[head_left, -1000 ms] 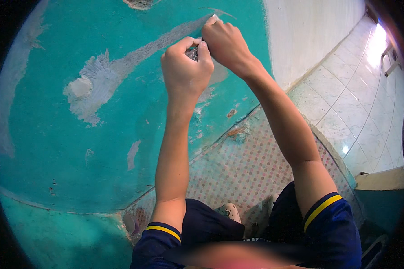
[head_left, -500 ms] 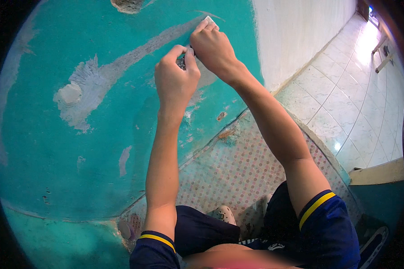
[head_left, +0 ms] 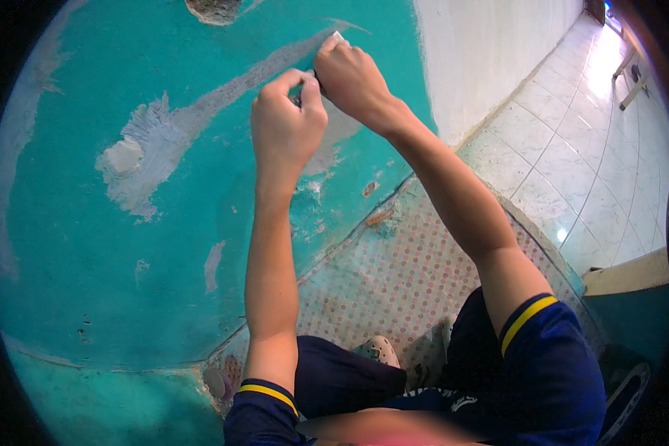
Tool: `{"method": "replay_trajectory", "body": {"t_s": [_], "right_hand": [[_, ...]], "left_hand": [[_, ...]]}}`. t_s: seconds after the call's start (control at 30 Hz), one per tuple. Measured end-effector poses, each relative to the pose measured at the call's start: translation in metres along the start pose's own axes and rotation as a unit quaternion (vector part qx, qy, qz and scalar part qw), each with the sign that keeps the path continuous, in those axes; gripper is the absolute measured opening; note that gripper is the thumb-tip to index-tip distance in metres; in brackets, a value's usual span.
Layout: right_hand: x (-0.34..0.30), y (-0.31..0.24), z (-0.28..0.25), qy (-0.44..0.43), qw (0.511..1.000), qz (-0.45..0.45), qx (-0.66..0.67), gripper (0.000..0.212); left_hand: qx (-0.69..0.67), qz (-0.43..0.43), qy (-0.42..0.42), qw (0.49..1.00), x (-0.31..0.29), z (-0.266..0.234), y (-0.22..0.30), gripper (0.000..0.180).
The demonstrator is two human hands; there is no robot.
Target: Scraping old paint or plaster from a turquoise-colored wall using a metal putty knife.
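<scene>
Both my hands are raised side by side against a teal wall (head_left: 178,297). My right hand (head_left: 351,80) is closed, palm to the wall, with a small white flat piece (head_left: 336,39) showing past its fingers; its kind is unclear. Just left of it, my left hand (head_left: 288,123) is curled, thumb and forefinger close together around a small dark thing (head_left: 296,99) that is mostly hidden. Its fingertips are next to the right hand. A long grey filler streak (head_left: 253,82) runs from near the right fingers down to a rough grey patch (head_left: 152,160).
A hole (head_left: 214,9) opens in the wall at the top. Below lies a dotted, dusty floor covering (head_left: 394,275), where my shoes (head_left: 381,351) stand. To the right are a white wall (head_left: 483,59), a low ledge (head_left: 628,273) and a white tiled floor (head_left: 565,149).
Both hands have shifted slightly left along the wall. Less of the white piece and of the dark thing shows now. The view has moved a little.
</scene>
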State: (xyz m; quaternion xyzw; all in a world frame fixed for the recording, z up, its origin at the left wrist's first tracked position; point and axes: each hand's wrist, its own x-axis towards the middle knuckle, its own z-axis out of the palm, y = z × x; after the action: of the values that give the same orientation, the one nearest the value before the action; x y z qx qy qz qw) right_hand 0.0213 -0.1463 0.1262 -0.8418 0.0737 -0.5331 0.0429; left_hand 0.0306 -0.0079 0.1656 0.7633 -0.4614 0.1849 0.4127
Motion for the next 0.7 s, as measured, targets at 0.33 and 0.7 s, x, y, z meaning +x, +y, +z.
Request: {"method": "replay_trajectory", "body": {"t_s": [0.33,0.7], "right_hand": [[0.008,0.003,0.003,-0.084,0.996,0.014,0.035,0.048],[0.005,-0.005,0.006,-0.048,0.998,0.047,-0.002,0.046]], "left_hand": [[-0.041,-0.014,-0.021,0.999,0.004,0.0,0.004,0.02],[-0.014,-0.025,-0.052,0.998,0.003,-0.018,0.005,0.022]]}}
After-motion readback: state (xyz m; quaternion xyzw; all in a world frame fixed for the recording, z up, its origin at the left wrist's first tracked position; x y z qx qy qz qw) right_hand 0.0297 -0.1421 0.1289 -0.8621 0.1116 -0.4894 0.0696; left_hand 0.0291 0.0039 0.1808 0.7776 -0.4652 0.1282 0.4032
